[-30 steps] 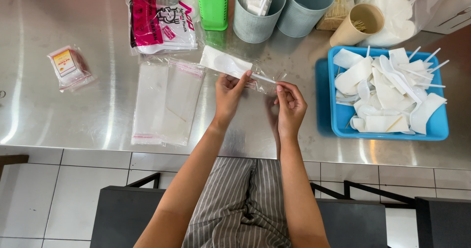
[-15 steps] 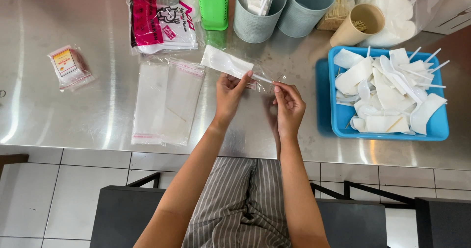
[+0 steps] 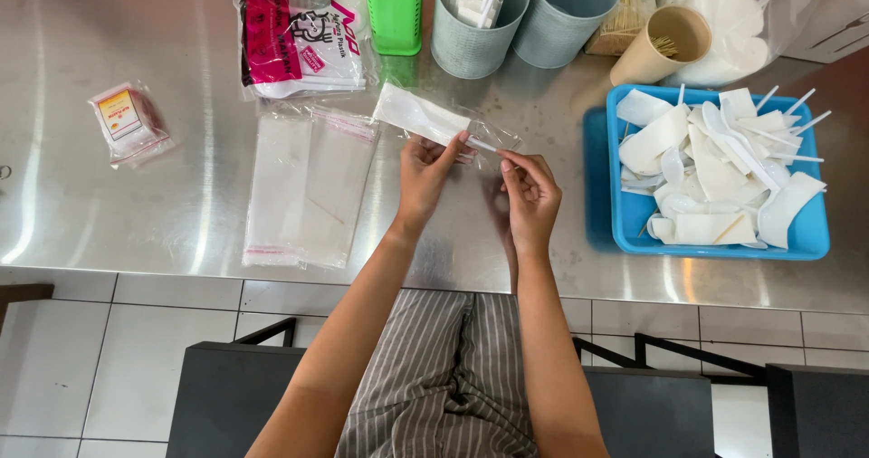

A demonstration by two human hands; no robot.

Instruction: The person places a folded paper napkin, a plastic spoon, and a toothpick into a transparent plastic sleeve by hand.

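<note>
My left hand (image 3: 424,174) pinches the mouth of a small clear plastic bag (image 3: 418,114) that holds a folded white napkin and white plastic cutlery. The bag slants up to the left over the steel table (image 3: 136,214). My right hand (image 3: 529,191) grips the bag's open flap at its right end, fingertips close to the left hand's. Both hands hover just above the table's front half. To the right stands a blue tray (image 3: 620,227) full of folded white napkins and white plastic spoons and forks.
A stack of empty clear bags (image 3: 303,186) lies left of my hands. Behind it are a pink-and-white packet (image 3: 294,46), a green holder (image 3: 394,14), two grey cups (image 3: 471,23), a tan paper cup (image 3: 656,51) and a small wrapped box (image 3: 127,119).
My right hand has edged left along the bag's flap, closer to my left hand. The bag stays at about the same slant. Nothing else on the table has moved.
</note>
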